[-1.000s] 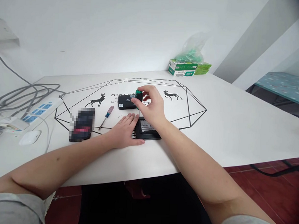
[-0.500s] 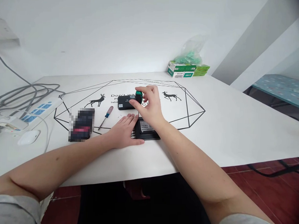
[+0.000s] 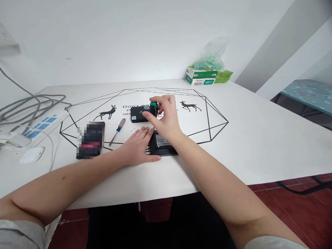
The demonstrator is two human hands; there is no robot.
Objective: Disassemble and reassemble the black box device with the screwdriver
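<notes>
Barely any change: right hand (image 3: 167,119) pinches green-handled tool (image 3: 154,109) above black case (image 3: 165,151); left hand (image 3: 137,147) lies flat against its edge, grasping nothing. Work looks ongoing.

Close head-worn view, forward and down across table (image 3: 263,142) to wall (image 3: 117,39), depth uncertain.

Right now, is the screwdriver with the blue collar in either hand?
No, that screwdriver lies on the table, apart from the left hand and the right hand.
</notes>
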